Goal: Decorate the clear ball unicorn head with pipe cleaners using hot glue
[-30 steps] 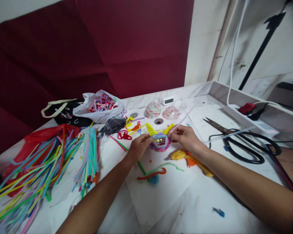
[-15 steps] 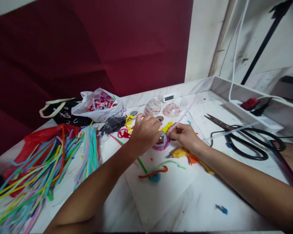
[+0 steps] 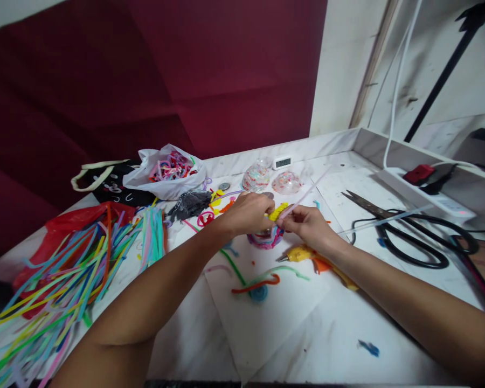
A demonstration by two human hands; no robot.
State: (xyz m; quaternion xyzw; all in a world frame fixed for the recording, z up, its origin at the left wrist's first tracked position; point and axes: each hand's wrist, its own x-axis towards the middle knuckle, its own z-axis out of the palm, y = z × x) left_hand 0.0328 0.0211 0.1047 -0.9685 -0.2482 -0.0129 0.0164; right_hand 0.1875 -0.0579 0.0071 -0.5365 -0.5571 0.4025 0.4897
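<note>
Near the middle of the table, a small round piece (image 3: 262,240) wound from pink and blue pipe cleaners stands on white paper. Above it is a yellow coiled pipe cleaner (image 3: 279,211). My left hand (image 3: 254,211) reaches over the round piece, fingers curled and closed at the yellow coil's left end; its fingertips are partly hidden. On the other side my right hand (image 3: 305,222) pinches a pale pink pipe cleaner (image 3: 307,193), which sticks up to the right. Just below lies a yellow glue gun (image 3: 301,253), partly covered by my right forearm.
Loose pipe cleaners (image 3: 64,275) spread across the left side. Behind them are a white bag of scraps (image 3: 145,186) and a black bag (image 3: 101,186). Clear domes (image 3: 288,183) and a small digital clock (image 3: 282,163) stand at the back. Large scissors (image 3: 388,215) lie right, near a power strip (image 3: 440,196).
My left hand has drawn its fingers in and dropped lower beside the yellow coil, which shows more. My right hand keeps its pinch. The view has shifted slightly.
</note>
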